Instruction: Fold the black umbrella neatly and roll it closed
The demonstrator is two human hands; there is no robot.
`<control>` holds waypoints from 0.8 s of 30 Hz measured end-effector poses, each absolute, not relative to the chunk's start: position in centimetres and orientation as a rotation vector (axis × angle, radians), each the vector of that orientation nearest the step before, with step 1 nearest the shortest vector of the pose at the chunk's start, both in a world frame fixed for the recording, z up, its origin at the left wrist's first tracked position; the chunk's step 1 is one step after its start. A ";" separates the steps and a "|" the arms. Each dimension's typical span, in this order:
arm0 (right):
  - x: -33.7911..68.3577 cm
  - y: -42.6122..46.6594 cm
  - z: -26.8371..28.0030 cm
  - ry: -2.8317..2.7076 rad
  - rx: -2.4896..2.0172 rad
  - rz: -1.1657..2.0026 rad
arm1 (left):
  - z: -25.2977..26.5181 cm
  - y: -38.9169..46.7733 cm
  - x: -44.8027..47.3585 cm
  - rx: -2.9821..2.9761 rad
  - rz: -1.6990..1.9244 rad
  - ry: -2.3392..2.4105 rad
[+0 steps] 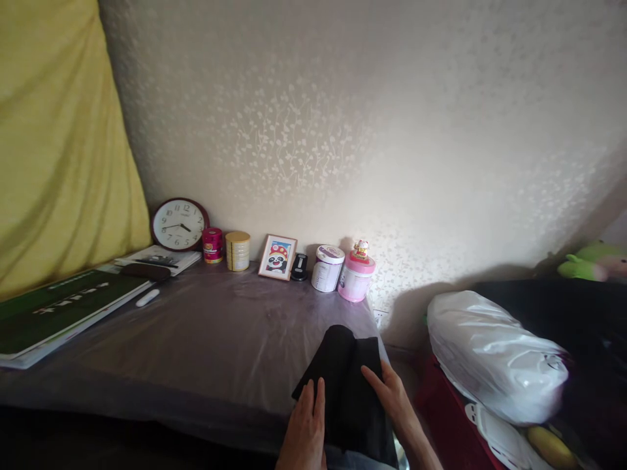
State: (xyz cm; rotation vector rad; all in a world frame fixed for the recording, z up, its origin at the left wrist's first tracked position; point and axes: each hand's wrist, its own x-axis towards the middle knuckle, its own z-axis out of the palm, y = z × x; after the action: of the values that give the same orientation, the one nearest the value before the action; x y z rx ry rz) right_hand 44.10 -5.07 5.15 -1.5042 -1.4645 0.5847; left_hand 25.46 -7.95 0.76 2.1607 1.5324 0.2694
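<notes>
A black folded cloth (360,398) lies at the right front corner of the table, with a rounded fold on its left half and a straight-edged strip on its right. My left hand (304,424) rests along the cloth's left side, fingers stretched out and lying against it. On the opposite side, my right hand (394,398) holds the right edge, one finger or thumb over the top and the other fingers partly hidden. The lower end of the cloth runs down between both hands toward the table's front edge.
A grey-covered table (210,333) bears a wall clock (180,225), pink tin (212,247), yellow can (238,252), panda picture frame (277,258), black stapler-like object (299,266), white tub (327,269), pink-lidded jar (355,279) and green book (63,307). A white plastic bag (490,352) sits right.
</notes>
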 end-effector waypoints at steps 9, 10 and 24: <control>39.2 -1.9 5.9 -1.306 -1.323 0.959 | -0.6 -7.1 25.7 2.278 0.151 1.521; 38.9 -1.5 5.4 -1.296 -1.344 0.963 | -1.6 -6.9 25.7 2.288 0.230 1.550; 38.3 0.7 3.2 -1.489 -1.505 1.034 | -6.4 -6.3 23.3 2.387 0.736 1.330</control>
State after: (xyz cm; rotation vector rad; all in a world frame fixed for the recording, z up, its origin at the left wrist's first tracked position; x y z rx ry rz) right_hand 38.25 0.68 3.17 -1.5048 -1.4894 1.0338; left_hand 23.32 -6.26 -6.37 2.3870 1.3305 0.7361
